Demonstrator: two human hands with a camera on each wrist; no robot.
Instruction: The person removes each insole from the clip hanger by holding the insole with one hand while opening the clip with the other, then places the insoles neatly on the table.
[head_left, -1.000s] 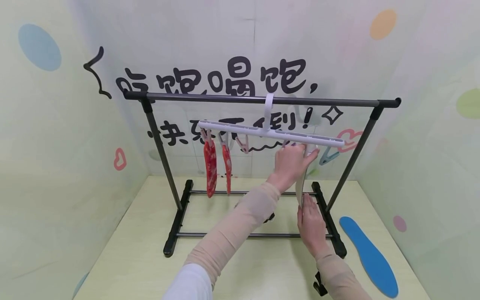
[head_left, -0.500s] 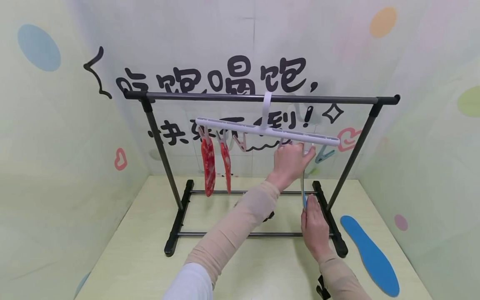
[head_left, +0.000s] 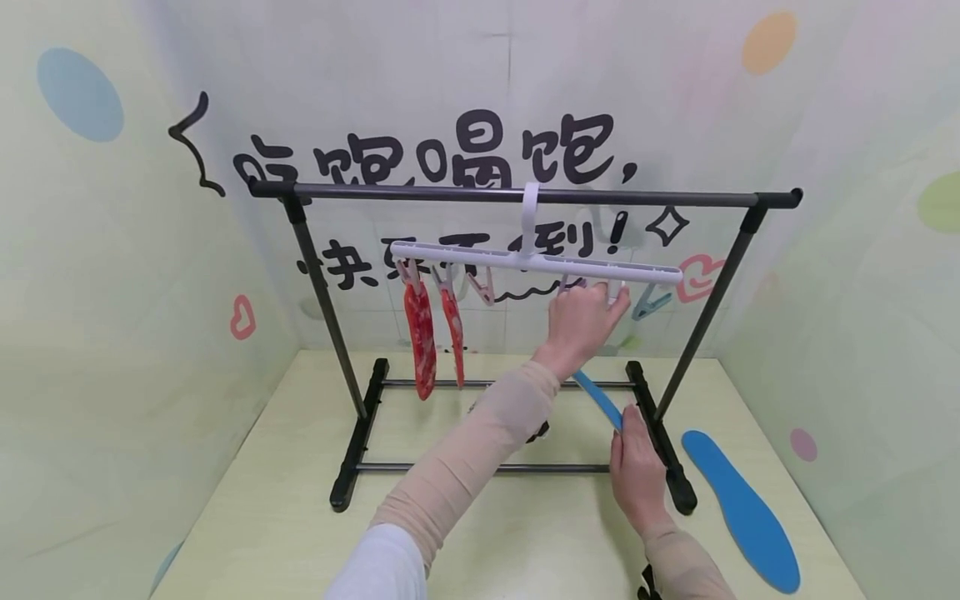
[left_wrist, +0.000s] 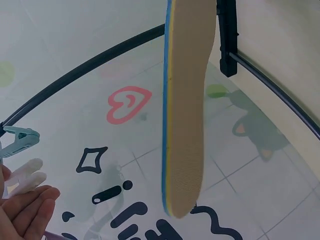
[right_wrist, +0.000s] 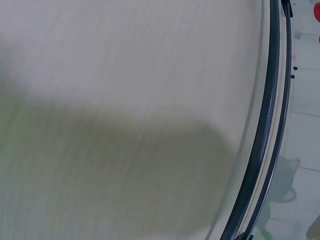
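My left hand (head_left: pixel 611 298) reaches up to the white clip hanger (head_left: pixel 536 262) and pinches a white clip (head_left: pixel 617 290) near its right end. The left wrist view shows that clip (left_wrist: pixel 22 172) just above my fingers (left_wrist: pixel 30 210). Lower down, my right hand (head_left: pixel 628 425) grips the bottom end of a blue insole (head_left: pixel 600 400). The insole leans up to the left, its top end apart from the clip. Its beige underside (left_wrist: pixel 185 110) fills the left wrist view.
The hanger hangs from the top bar (head_left: pixel 450 195) of a black drying rack on a pale table (right_wrist: pixel 125 100). Two red insoles (head_left: pixel 420 337) hang from its left clips. A teal clip (head_left: pixel 651 302) hangs at the right end. A second blue insole (head_left: pixel 738 508) lies right of the rack's foot.
The blue insole stood upright with its top at the clip; it is now lower and tilted left. My right hand dropped slightly with it. My left hand stayed at the clip.
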